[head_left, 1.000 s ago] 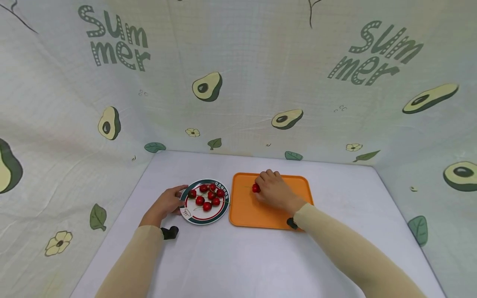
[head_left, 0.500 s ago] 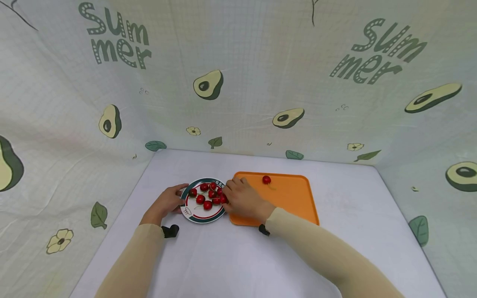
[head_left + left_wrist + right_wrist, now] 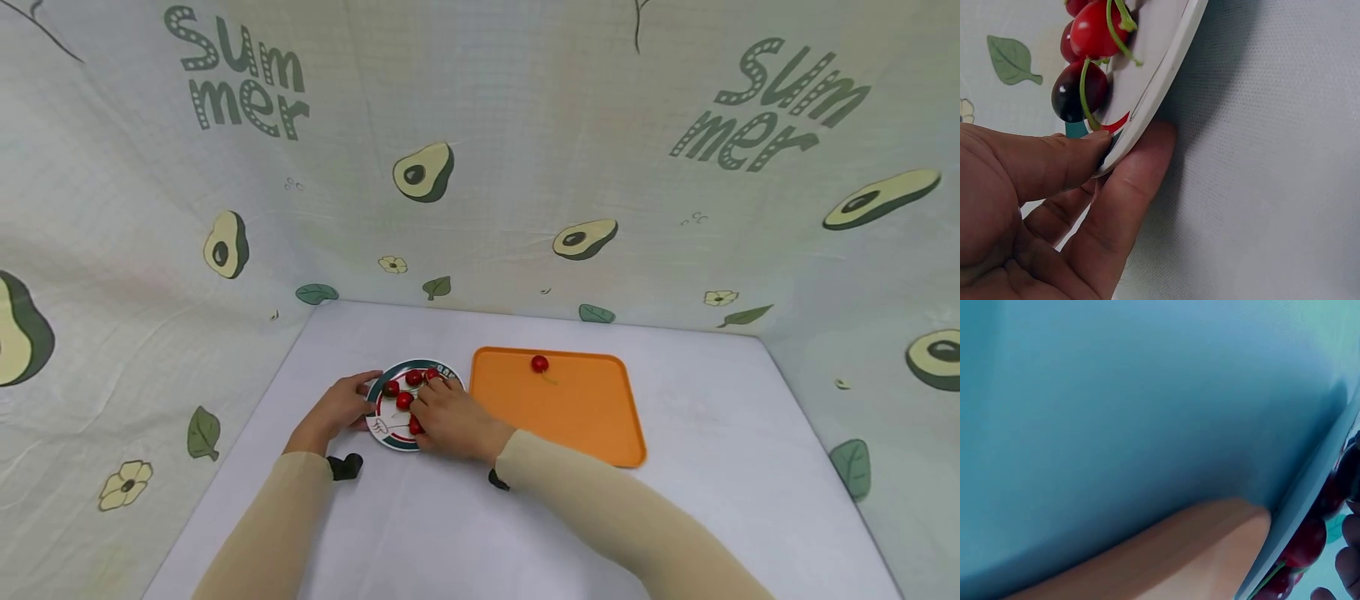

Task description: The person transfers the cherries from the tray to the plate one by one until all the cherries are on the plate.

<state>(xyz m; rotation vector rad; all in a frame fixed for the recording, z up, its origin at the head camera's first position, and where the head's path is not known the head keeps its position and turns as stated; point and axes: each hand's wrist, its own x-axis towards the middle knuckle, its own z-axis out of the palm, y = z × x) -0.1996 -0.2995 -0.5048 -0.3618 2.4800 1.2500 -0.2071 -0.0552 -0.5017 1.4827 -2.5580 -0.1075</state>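
My left hand [image 3: 337,410] pinches the rim of a round white plate [image 3: 1175,59] with a green and red border, thumb on top and fingers below. Red cherries, some with green stems, are on the plate; one dark cherry [image 3: 1079,90] is close to the left thumb. My right hand [image 3: 457,423] reaches over the plate's right side and covers part of the fruit. Its fingers [image 3: 1349,562] show at the edge of the right wrist view, bunched at a dark cherry [image 3: 1350,472]. Beside the fingertips another cherry [image 3: 416,426] shows red.
An orange rectangular tray [image 3: 562,417] stands just right of the plate, its corner close to the rim. Near its far side lies a single cherry [image 3: 539,363] with its stem. The white tablecloth [image 3: 420,517] meets a printed cloth backdrop [image 3: 495,208] behind.
My right hand has moved left from the tray to over the plate, carrying a cherry. That uncovered the single cherry on the tray. The left hand keeps its place on the rim.
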